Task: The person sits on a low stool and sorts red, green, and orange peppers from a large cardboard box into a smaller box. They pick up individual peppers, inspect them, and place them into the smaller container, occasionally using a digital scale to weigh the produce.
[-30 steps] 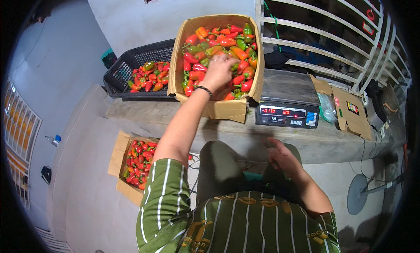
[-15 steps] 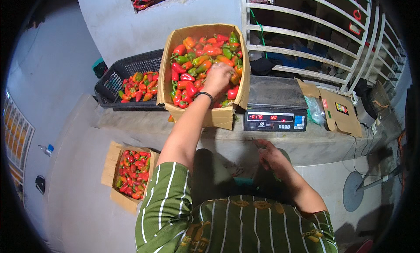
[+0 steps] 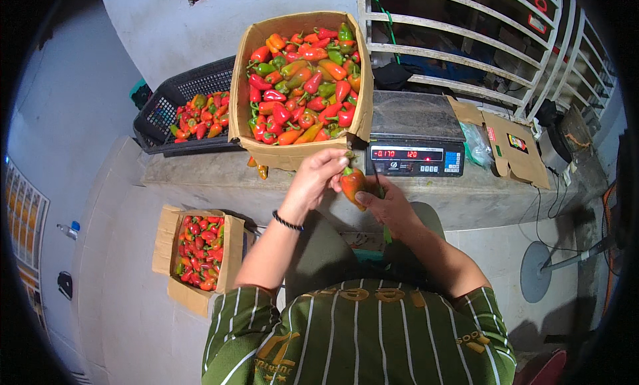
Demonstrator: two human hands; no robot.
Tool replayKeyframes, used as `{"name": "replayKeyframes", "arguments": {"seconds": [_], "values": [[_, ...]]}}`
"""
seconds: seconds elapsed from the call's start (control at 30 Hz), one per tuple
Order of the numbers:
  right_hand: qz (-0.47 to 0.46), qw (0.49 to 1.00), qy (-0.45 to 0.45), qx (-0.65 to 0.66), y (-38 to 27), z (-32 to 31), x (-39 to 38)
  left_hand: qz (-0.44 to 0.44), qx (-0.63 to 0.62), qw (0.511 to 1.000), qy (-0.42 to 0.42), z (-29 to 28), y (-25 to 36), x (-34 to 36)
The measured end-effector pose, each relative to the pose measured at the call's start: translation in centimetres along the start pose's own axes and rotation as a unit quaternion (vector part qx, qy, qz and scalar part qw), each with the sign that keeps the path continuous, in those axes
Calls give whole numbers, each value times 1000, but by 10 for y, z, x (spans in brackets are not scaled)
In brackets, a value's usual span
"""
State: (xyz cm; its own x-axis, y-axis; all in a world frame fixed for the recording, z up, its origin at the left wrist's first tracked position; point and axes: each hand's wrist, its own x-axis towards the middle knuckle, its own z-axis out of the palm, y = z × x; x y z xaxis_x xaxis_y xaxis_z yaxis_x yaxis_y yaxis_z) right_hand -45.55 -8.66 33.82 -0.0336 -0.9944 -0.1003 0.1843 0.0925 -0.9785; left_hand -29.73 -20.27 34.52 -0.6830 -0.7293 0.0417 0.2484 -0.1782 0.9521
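An orange-red pepper point(image 3: 353, 184) with a green stem hangs tip down in front of the large cardboard box. My left hand point(image 3: 321, 178) pinches it near the stem. My right hand point(image 3: 393, 208) has its thumb against the pepper's lower side. Its fingers are closed around a thin dark tool point(image 3: 377, 172), seen only in part, so its exact kind is unclear. Just beyond both hands, the large open cardboard box point(image 3: 266, 153) is full of red, orange and green peppers point(image 3: 303, 85).
A black plastic crate point(image 3: 156, 118) with peppers sits left of the large box; a digital scale point(image 3: 417, 160) stands right. Flattened cardboard point(image 3: 509, 148) lies farther right. On the floor at left is a smaller box point(image 3: 231, 252) of red peppers. A round-based stand point(image 3: 536, 282) is at right.
My left hand has come out of the large box with a pepper and moved back toward me. My right hand has risen to meet it. The view has shifted slightly.
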Motion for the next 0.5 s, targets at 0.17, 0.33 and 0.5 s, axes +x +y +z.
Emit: {"name": "replayKeyframes", "arguments": {"seconds": [0.17, 0.33, 0.5], "values": [[44, 998, 9, -42, 16, 1, -1, -16, -169, 985, -14, 18, -64, -38], [17, 999, -31, -40, 21, -5, -5, 5, -226, 974, -27, 25, -75, -51], [-54, 971, -121, -200, 14, -15, -20, -23, -202, 977, -64, 3, -77, -67]]}}
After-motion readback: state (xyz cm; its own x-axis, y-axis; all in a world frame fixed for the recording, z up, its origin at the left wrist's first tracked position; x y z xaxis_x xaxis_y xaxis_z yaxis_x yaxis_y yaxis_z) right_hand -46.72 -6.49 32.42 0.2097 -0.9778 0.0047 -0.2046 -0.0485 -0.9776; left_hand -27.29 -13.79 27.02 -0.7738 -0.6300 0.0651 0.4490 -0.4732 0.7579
